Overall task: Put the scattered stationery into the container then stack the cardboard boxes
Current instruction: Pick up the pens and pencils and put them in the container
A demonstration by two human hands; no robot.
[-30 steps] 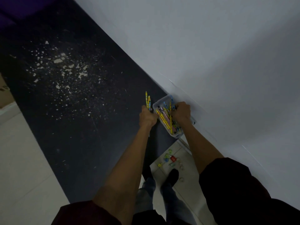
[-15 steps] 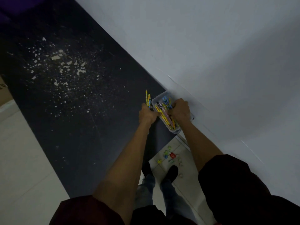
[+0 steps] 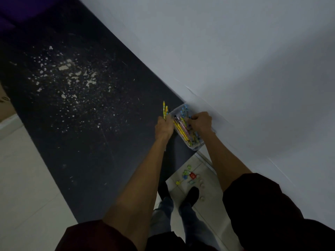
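Note:
A clear plastic container (image 3: 194, 146) sits at the near right corner of a dark table (image 3: 81, 124), against the white wall. It holds several yellow pencils (image 3: 181, 130) and other coloured stationery. My left hand (image 3: 164, 126) grips a few yellow pencils (image 3: 164, 109) that stick up just left of the container. My right hand (image 3: 200, 123) is curled over the container's far side, fingers among the stationery; what it pinches is hidden. Several small coloured stationery pieces (image 3: 189, 175) lie on the tiled floor below, near my feet.
White flecks and scratches (image 3: 68, 80) cover the middle of the dark table. A cardboard box corner (image 3: 4, 104) shows at the far left edge. The white wall (image 3: 244, 69) runs along the table's right side. Pale floor tiles (image 3: 27, 187) lie left of the table.
Both hands and the container stay almost in place. My right hand has shifted slightly further over the container, and the view has drifted a little.

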